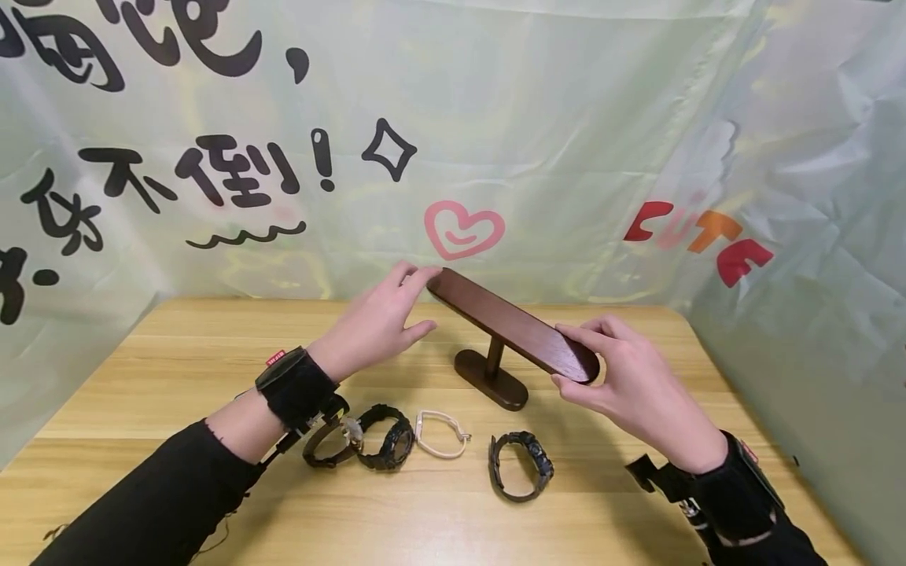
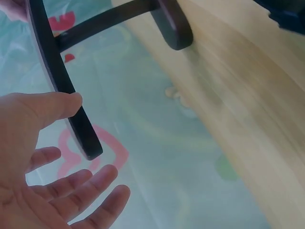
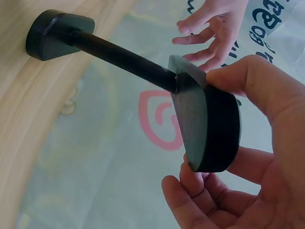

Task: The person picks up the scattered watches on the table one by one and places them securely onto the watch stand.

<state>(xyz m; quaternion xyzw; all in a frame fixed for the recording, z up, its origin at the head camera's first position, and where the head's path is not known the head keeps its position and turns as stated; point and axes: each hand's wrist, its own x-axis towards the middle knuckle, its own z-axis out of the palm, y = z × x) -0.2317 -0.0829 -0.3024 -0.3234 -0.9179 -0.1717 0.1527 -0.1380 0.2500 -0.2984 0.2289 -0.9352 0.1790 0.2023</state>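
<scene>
A dark brown wooden T-shaped display stand (image 1: 506, 318), with a long rounded top bar on a post, rests its oval base (image 1: 488, 381) on the table. The bar slants down to the right. My right hand (image 1: 633, 385) grips the bar's right end between thumb and fingers. At the other end, my left hand (image 1: 371, 326) has its fingers spread, and its index finger reaches the bar's tip. In the left wrist view, the left thumb (image 2: 55, 107) overlaps the bar; whether it touches is unclear. The right wrist view shows the right fingers around the bar's end (image 3: 221, 133).
In front of the stand lie a dark-strapped watch (image 1: 336, 458), partly behind the left wrist gear, a chunky black watch (image 1: 400, 446) and a thin pale bracelet-like watch (image 1: 442, 454). Another black watch (image 1: 539, 462) lies farther right. A printed cloth (image 1: 566, 157) hangs behind the wooden table (image 1: 396, 523).
</scene>
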